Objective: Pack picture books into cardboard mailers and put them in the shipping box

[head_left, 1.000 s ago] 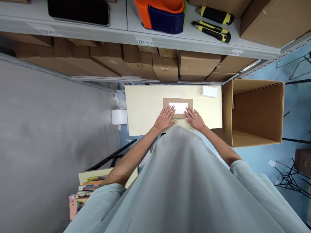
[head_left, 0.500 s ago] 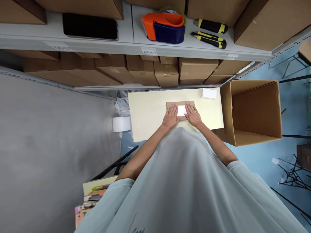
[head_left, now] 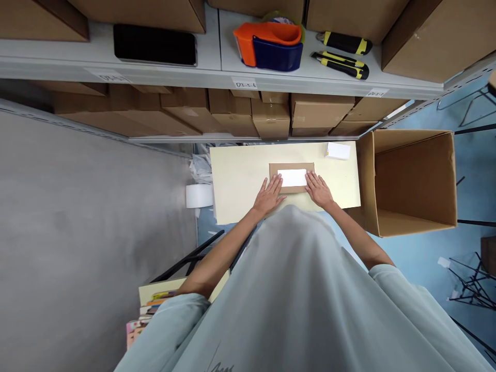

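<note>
A small flat cardboard box (head_left: 291,189) lies on the pale yellow tabletop (head_left: 240,181), with a white label (head_left: 293,177) across its top. My left hand (head_left: 268,194) is spread at the box's left end, fingertips by the label's left edge. At the right end, my right hand (head_left: 319,190) has its fingers stretched out, tips near the label's right edge. Neither hand grips anything. Behind the right hand, a small white stack of labels or little box (head_left: 338,151) sits near the table's back edge.
A large open carton (head_left: 414,178) stands right of the table. Above the table runs a grey shelf (head_left: 163,72) holding a phone (head_left: 155,45), an orange and blue tape dispenser (head_left: 271,46), utility knives (head_left: 343,64) and cardboard boxes. A white roll (head_left: 199,196) is at the left.
Both hands have slid outward and slightly toward me, away from the label's middle, so more of the label and box shows. The whole view has shifted slightly.
</note>
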